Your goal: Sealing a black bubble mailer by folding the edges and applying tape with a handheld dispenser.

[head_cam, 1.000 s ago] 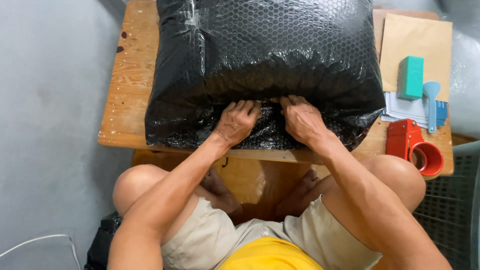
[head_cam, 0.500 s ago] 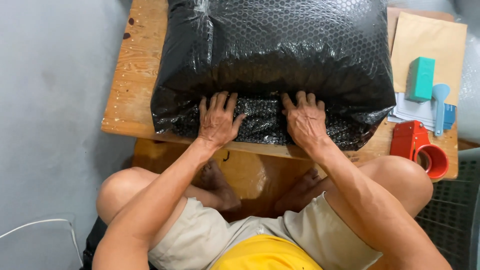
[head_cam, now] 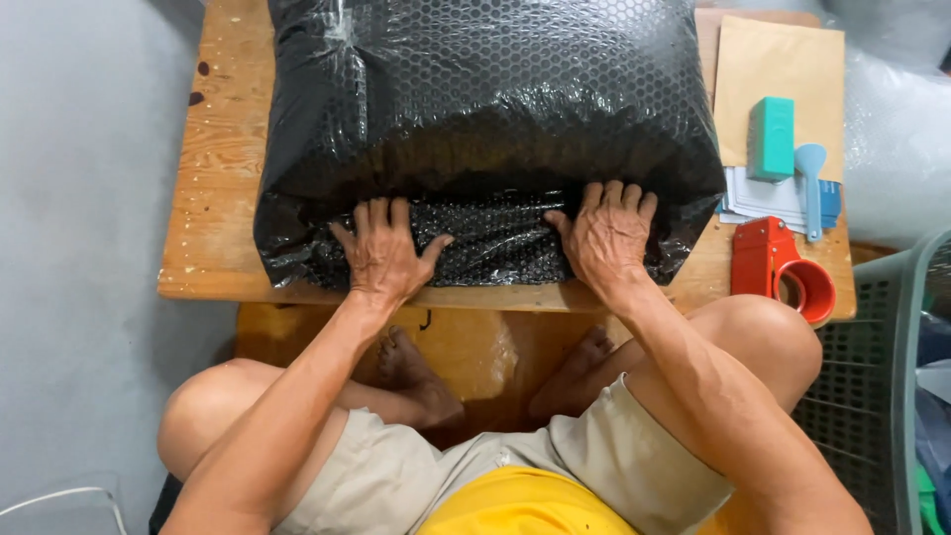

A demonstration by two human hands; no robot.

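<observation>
I have both grips, left hand and right hand, spread flat on the black bubble-wrapped bundle, grasping nothing; bulk lies directly beyond the fingertips.

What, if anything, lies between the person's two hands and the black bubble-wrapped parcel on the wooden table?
Nothing visible does. The left hand and the right hand both lie flat, fingers spread, directly on the near flap of the black bubble-wrapped parcel. The red tape dispenser sits off to the right, clear of both hands.
</observation>
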